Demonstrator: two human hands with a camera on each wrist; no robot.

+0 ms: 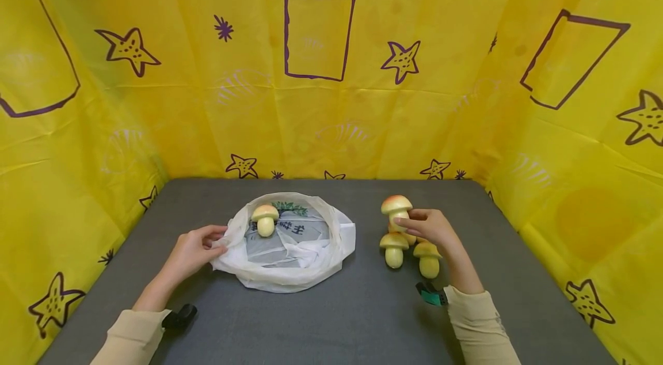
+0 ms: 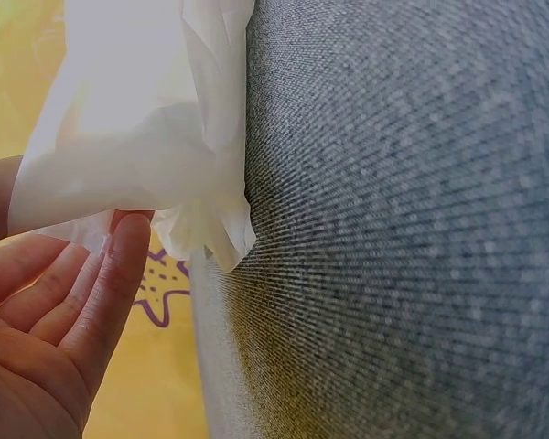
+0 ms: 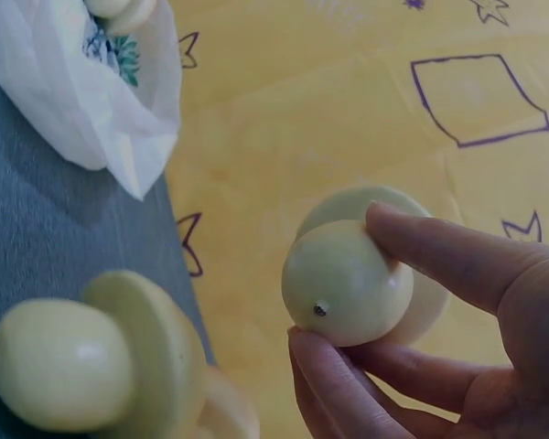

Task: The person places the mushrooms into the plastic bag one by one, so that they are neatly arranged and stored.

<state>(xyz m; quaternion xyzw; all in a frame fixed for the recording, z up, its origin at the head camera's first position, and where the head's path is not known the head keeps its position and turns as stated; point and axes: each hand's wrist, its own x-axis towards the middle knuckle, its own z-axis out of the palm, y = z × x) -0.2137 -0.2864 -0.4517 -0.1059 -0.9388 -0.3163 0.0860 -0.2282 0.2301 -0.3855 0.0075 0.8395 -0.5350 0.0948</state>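
At the left rim of a white plastic bag (image 1: 290, 280), my left hand (image 1: 191, 250) pinches the film between thumb and fingers. The bag's mouth is spread wide, and one toy mushroom (image 1: 266, 225) with an orange-topped cap lies inside. My right hand (image 1: 432, 228) holds another mushroom (image 1: 396, 205) by its pale stem, raised over the group on the table. In the right wrist view, thumb and fingertips grip that stem (image 3: 343, 283), its round end facing the camera. Below stand a front mushroom (image 1: 394, 255) and a right-hand one (image 1: 429, 264); others behind are partly hidden.
A dark grey table (image 1: 311, 330) carries everything. Yellow cloth (image 1: 321, 123) with purple star drawings walls the back and both sides. Black bands sit at both wrists, the right one (image 1: 431, 294) with a green patch.
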